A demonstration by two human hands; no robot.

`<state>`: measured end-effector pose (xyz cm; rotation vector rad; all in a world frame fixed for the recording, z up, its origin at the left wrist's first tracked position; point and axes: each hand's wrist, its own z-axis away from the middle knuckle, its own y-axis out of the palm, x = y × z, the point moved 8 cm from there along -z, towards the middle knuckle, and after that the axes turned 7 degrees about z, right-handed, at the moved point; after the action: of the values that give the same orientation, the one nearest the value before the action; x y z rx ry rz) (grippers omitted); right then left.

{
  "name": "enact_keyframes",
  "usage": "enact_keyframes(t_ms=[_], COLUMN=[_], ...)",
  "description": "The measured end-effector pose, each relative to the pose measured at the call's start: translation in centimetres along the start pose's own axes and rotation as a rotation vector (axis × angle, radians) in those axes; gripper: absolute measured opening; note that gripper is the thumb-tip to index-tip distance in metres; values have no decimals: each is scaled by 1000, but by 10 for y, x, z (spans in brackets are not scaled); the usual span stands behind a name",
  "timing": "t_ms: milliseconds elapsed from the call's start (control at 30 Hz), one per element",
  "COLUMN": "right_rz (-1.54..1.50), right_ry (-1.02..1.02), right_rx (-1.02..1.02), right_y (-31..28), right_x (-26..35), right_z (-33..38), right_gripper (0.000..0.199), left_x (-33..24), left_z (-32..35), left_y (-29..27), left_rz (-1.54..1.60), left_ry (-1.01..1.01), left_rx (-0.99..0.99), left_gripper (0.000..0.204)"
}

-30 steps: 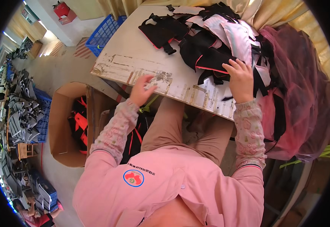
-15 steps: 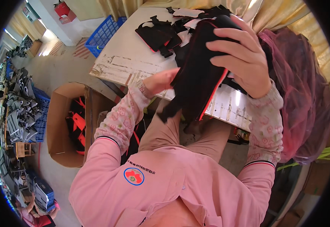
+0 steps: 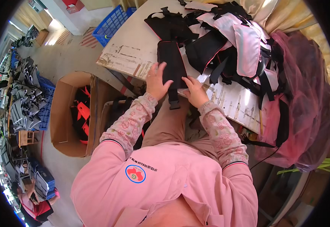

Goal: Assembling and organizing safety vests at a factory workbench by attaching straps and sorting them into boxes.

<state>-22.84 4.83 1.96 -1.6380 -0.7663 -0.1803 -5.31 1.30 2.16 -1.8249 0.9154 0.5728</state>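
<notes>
A black padded belt piece [image 3: 171, 60] with thin red edging lies flat at the table's near edge. From its lower end a short strap with a black plastic buckle [image 3: 174, 104] hangs over the edge. My left hand [image 3: 157, 81] rests at the piece's left side, fingers spread and thumb on the black fabric. My right hand [image 3: 195, 90] touches its lower right edge with the fingertips, fingers bent and apart. Just beyond lies a heap of similar black pieces [image 3: 204, 49], some with a silvery-white face [image 3: 247, 49] turned up.
A worn white table [image 3: 125, 56] carries the heap. To the left stands an open cardboard box [image 3: 68, 142] with black and orange-red pieces [image 3: 82, 109] inside. A blue crate [image 3: 114, 24] is behind the table's left side. Pink mesh fabric [image 3: 301, 113] bulges at the right.
The belt piece, raised in my right hand before, now lies on the table edge. My right hand has come down and left beside it. The heap behind shows more fully.
</notes>
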Motion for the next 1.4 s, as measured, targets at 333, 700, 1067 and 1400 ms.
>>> enact_keyframes(t_ms=[333, 700, 1067, 1400], right_rz=[179, -919, -334, -616], right_ry=[-39, 552, 286, 474], right_rx=[-240, -482, -554, -630], right_y=[3, 29, -22, -31], right_x=[16, -42, 17, -16], right_z=[5, -7, 0, 9], right_gripper=[37, 13, 11, 14], left_x=[-10, -39, 16, -61], left_z=[11, 12, 42, 51], left_y=[30, 3, 43, 41], left_rz=[-20, 98, 1505, 1943], left_ry=[399, 307, -701, -914], left_rx=[211, -65, 183, 519], left_gripper=[21, 21, 27, 44])
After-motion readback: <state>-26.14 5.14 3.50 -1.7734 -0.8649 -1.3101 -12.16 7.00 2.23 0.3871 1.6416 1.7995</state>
